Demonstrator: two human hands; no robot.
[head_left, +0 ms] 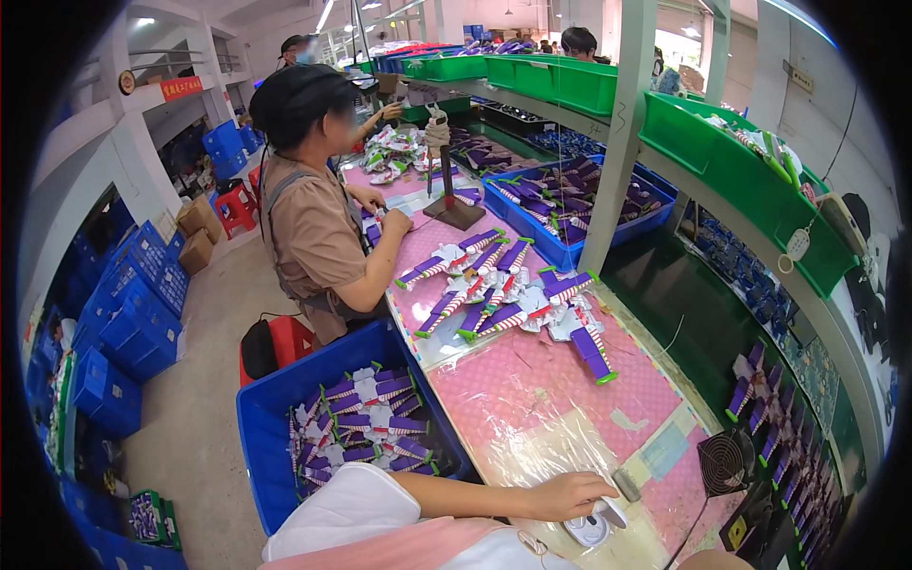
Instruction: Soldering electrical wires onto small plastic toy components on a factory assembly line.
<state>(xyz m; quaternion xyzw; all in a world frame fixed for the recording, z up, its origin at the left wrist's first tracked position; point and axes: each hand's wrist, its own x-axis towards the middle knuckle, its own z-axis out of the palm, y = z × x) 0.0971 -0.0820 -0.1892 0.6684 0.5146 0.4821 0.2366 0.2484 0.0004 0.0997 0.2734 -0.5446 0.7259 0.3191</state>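
My left hand (568,495) reaches across the pink-covered bench (551,389) from the lower left, forearm bare below a white sleeve. Its fingertips close on a small white plastic part (591,527) lying at the near edge of the bench. A small grey block (626,484) lies just right of the fingers. Only a sliver of my right hand (714,562) shows at the bottom edge, so its fingers are hidden.
A blue crate (261,418) of purple-and-white toy wings stands left of the bench. More wings (503,294) are piled mid-bench. A person in a brown shirt (313,228) works beyond. A small black fan (727,461), a grey post (622,142) and green shelf bins (722,152) are on the right.
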